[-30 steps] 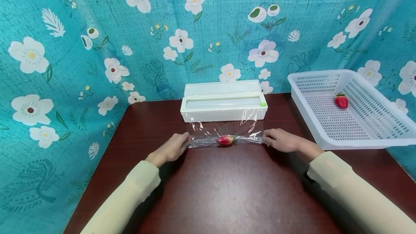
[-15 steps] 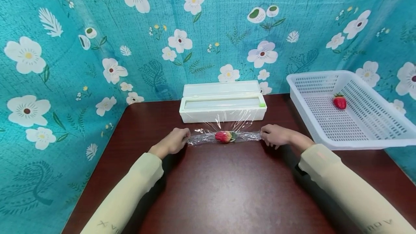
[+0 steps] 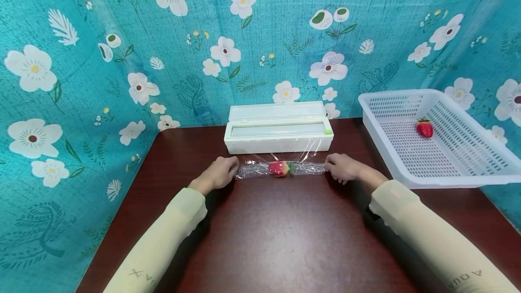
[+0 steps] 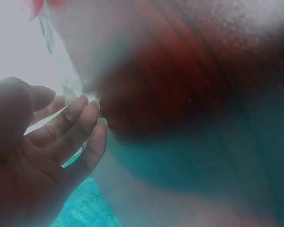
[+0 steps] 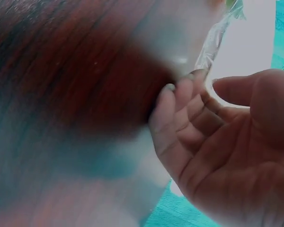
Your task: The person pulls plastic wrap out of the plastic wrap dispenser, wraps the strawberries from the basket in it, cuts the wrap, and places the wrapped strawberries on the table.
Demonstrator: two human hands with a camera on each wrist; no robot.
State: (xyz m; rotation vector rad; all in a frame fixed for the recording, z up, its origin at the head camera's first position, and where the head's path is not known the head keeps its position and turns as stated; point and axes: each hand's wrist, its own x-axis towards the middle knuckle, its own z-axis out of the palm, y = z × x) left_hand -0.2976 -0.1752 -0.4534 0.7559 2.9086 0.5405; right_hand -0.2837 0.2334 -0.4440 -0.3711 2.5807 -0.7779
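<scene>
A strawberry (image 3: 278, 168) lies rolled in clear plastic wrap (image 3: 254, 170), its green leaves toward the right. The wrap is bunched into a narrow band on both sides of the fruit. At the band's left end my left hand (image 3: 220, 172) pinches the film; its fingertips (image 4: 87, 106) meet the film's edge in the left wrist view. My right hand (image 3: 342, 167) pinches the opposite end, thumb and index finger close together. From the band, a thin sheet of film runs back to a white wrap dispenser box (image 3: 281, 144) with its lid raised.
A white plastic basket (image 3: 460, 180) stands at the right of the dark wooden table (image 3: 281, 238), with another strawberry (image 3: 424, 128) inside. A blue flowered cloth (image 3: 260, 35) hangs behind the table. A green tab (image 3: 328, 132) sits at the box's right end.
Both hands have moved forward toward the box. The strawberry has rolled that way too, showing its leaves at the right, and the film between it and the box is shorter.
</scene>
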